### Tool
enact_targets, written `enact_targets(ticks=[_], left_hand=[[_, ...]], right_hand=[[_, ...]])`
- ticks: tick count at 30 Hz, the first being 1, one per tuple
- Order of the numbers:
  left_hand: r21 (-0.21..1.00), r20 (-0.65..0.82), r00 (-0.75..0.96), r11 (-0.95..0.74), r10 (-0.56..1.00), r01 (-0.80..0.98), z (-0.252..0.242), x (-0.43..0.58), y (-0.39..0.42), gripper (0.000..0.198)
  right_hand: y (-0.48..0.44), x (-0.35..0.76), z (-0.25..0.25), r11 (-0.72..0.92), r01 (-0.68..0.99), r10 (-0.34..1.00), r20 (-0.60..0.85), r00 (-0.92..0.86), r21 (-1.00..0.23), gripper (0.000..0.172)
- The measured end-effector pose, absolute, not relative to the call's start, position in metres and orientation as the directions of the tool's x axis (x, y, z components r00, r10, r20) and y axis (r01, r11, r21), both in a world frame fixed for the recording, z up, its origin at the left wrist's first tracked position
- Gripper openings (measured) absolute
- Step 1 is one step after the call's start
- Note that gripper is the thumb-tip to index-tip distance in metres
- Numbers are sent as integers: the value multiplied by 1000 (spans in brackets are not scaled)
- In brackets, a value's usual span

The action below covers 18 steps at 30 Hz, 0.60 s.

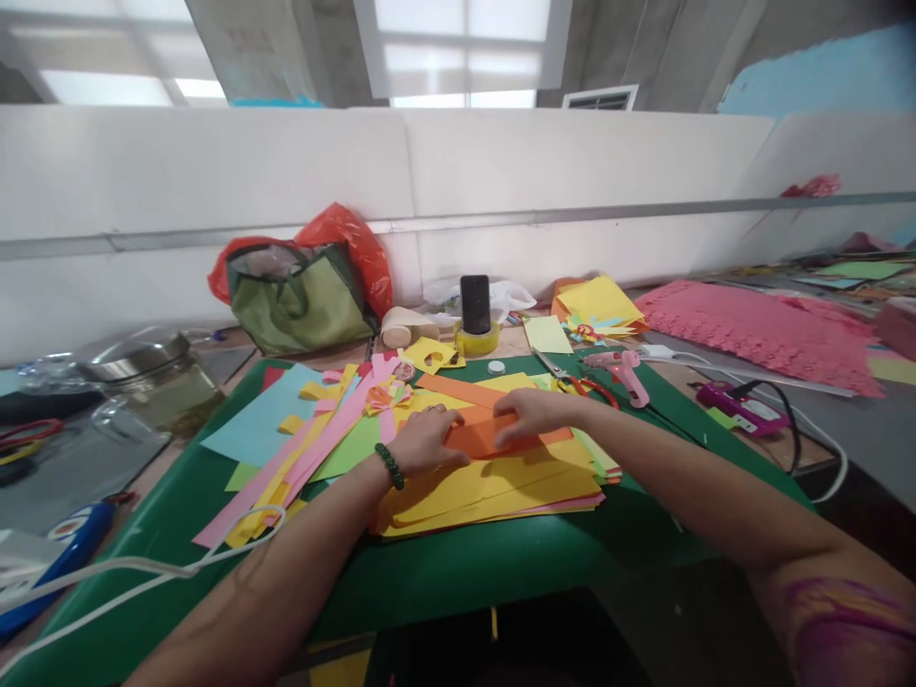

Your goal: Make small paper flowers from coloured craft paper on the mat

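An orange paper sheet [481, 437] lies on a stack of yellow paper [493, 487] on the green mat [458, 563]. My left hand [426, 441], with a green bead bracelet at the wrist, has its fingers curled on the orange sheet's left end. My right hand [538, 414] presses its fingers down on the sheet's right part. Both hands pinch or fold the orange paper between them.
Pink and yellow paper strips [315, 448] and a light blue sheet [261, 429] lie to the left. A pink glue gun [624, 370], scissors [565, 374], a phone on a tape roll [476, 315], a green bag [297, 296], a glass jar [154, 382] and pink paper [759, 329] surround the mat. A white cable [143, 572] crosses front left.
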<state>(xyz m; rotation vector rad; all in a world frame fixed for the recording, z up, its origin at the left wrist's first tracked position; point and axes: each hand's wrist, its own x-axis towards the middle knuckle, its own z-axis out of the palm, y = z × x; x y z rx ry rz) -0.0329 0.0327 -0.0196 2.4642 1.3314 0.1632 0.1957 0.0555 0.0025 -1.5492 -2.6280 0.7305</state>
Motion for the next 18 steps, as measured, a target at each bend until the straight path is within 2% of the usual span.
enact_targets(ticks=[4, 6, 8, 12, 15, 18], left_hand=[[349, -79, 564, -507, 822, 788, -25, -29, 34, 30], [364, -65, 563, -506, 824, 782, -27, -30, 34, 31], [387, -47, 547, -490, 836, 782, -28, -32, 33, 42], [421, -28, 493, -437, 870, 795, -30, -37, 36, 67], [449, -31, 481, -418, 876, 790, -31, -39, 41, 61], [480, -4, 483, -422, 876, 769, -31, -37, 43, 49]], right_hand=[[83, 194, -4, 297, 889, 918, -151, -366, -350, 41], [96, 193, -13, 261, 902, 936, -140, -324, -344, 51], [105, 191, -21, 258, 892, 934, -142, -329, -371, 53], [113, 194, -20, 285, 823, 915, -116, -386, -491, 40], [111, 200, -5, 301, 729, 910, -43, -412, -615, 40], [99, 205, 11, 308, 603, 893, 4, -450, -736, 53]])
